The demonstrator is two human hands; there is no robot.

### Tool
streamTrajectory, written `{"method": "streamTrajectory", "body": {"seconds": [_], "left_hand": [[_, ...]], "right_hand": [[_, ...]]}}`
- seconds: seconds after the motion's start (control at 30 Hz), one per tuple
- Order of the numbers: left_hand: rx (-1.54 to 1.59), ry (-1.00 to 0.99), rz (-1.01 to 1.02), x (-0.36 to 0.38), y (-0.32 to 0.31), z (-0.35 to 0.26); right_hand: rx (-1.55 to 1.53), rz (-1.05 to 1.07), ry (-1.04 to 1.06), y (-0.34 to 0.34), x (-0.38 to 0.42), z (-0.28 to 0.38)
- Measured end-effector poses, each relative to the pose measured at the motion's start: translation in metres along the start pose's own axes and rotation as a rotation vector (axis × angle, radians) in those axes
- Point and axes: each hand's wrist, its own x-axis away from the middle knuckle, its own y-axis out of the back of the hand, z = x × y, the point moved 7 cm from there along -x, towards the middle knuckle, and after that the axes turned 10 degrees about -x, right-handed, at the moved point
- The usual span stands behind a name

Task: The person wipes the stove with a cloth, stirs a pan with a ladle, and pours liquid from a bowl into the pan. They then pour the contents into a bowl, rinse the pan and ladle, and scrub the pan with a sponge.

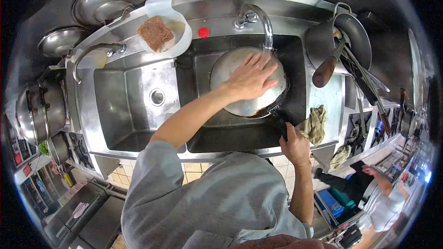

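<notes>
A round metal pan (226,71) with a black handle (280,124) is in the right sink basin, under the curved faucet (266,25). My left hand (251,77) lies spread on the pan's pale surface, fingers apart, near the faucet's spout. Lower right, at the basin's front edge, my right hand (295,146) is wrapped round the pan's handle. A crumpled cloth (316,125) lies on the sink's right ledge, just beyond my right hand.
Behind the left basin (115,106), a brown sponge (155,33) rests on a white container (183,41). A red cap (203,32) lies beside it. At the right, a pot (364,41) holds long utensils. Another person (383,203) is at the lower right.
</notes>
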Motion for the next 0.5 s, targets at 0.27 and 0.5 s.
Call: {"method": "streamTrajectory", "body": {"seconds": [0.27, 0.5], "left_hand": [[0.197, 0.214, 0.671, -0.047, -0.052, 0.02], [0.092, -0.026, 0.319, -0.027, -0.01, 0.002]], "right_hand": [[0.082, 0.076, -0.016, -0.001, 0.014, -0.008], [-0.087, 0.018, -0.07, 0.009, 0.031, -0.007]]}}
